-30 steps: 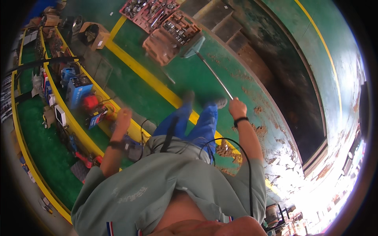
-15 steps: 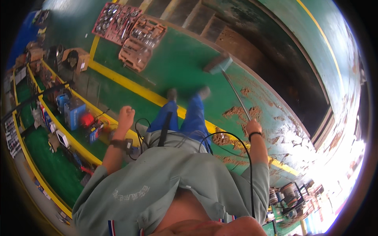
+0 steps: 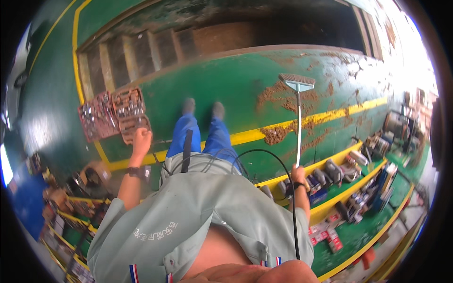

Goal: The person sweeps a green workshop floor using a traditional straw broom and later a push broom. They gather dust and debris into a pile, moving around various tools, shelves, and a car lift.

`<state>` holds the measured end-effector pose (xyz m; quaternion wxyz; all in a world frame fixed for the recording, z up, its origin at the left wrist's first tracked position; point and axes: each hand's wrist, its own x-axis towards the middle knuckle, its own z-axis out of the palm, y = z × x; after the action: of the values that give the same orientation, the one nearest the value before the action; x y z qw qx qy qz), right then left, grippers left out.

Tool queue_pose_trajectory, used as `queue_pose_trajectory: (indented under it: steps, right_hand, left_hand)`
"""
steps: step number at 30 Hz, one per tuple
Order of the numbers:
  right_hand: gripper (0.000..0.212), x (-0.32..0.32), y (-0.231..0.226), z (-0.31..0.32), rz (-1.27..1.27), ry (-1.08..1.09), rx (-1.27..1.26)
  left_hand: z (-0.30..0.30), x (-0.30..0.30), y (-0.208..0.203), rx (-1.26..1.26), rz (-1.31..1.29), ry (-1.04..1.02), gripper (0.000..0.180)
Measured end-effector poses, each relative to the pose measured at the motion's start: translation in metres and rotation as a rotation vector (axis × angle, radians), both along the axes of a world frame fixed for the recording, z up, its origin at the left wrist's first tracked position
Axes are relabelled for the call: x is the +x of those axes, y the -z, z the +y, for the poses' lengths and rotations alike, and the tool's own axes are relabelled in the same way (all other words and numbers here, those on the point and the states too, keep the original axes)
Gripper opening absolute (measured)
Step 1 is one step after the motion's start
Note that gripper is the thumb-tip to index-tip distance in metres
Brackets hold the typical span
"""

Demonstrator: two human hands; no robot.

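Note:
My right hand (image 3: 298, 174) is wrapped round the upper end of a broom's pale handle. The broom (image 3: 298, 86) reaches away from me to a pale blue head with brown bristles, over the green floor beside scattered brown dirt (image 3: 277, 134). My left hand (image 3: 141, 140) hangs away from the broom with its fingers curled in; nothing shows in it. Beyond that hand in the picture, pink-orange tool cases (image 3: 100, 115) lie spread on the floor, full of metal tools.
A sunken pit (image 3: 226, 40) with steps at its left end runs along the far side. Yellow-edged shelving (image 3: 330, 203) with boxes and parts stands at my right. More shelves and a cardboard box (image 3: 96, 174) are at the left. A black cable (image 3: 283, 165) loops in front of me.
My body has turned, so the pit now lies across the far side and the tool cases at the left. The broom, still in my right hand, has moved over the dirt.

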<state>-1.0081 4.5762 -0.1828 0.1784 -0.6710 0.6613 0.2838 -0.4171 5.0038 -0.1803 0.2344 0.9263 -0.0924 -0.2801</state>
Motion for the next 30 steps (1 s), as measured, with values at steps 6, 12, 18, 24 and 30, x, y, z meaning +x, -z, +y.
queue_pose_trajectory:
  steps: [6, 12, 18, 24, 30]
  right_hand:
    - [0.033, 0.007, 0.032, 0.218, -0.350, 0.882, 0.079]
    - [0.067, 0.110, 0.062, 0.396, -0.221, 0.963, -0.037]
    - [0.056, 0.202, 0.060, 0.488, -0.179, 1.351, 0.127]
    - [0.055, 0.220, 0.138, 0.493, -0.159, 1.385, -0.010]
    - [0.050, 0.143, 0.178, 0.355, -0.224, 1.425, 0.023]
  left_hand:
    - [-0.087, 0.081, 0.006, 0.023, 0.029, 0.341, 0.036]
    - [-0.178, 0.150, 0.001, 0.104, -0.056, 0.734, 0.034]
    - [-0.256, 0.151, -0.031, 0.103, -0.147, 0.953, 0.028]
    - [-0.276, 0.126, -0.043, 0.197, -0.169, 1.106, 0.028]
    - [-0.282, 0.093, -0.059, 0.330, -0.235, 1.086, 0.029]
